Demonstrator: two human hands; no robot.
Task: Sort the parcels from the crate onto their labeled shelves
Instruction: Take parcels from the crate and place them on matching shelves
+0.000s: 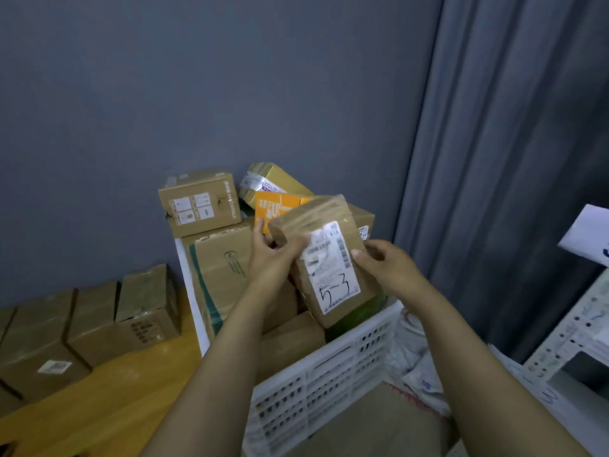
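**Brown paper parcel, marked 5-3, up between both hands**

Brown paper and clear tape: that is the brown paper parcel (324, 258) I hold above the white crate (329, 367), lifted free of the boxes packed under my grip. My left hand (273, 255) curls its fingers round the far left corner. My right hand (385, 265) pinches the opposite long edge, thumb on the front just beside the label (333, 268), and the other fingers are hidden behind. Both hands are clamped on it.

The label faces me, its handwritten "5-3" at the end nearest my wrists. The step, as I judge it, is reading that mark and matching it to a shelf. To do it well I should keep my right thumb off the writing and tilt the face flat toward me, because the tape glares. The printed lines are too blurred to read, so the pen mark is what I trust.

Beyond my left fingers lies an orange box (276, 206) on the heap. Out past my right forearm, lower, stands a grey shelf rack (560, 341), likely where I turn. The packet looks light, so one hand should carry it.
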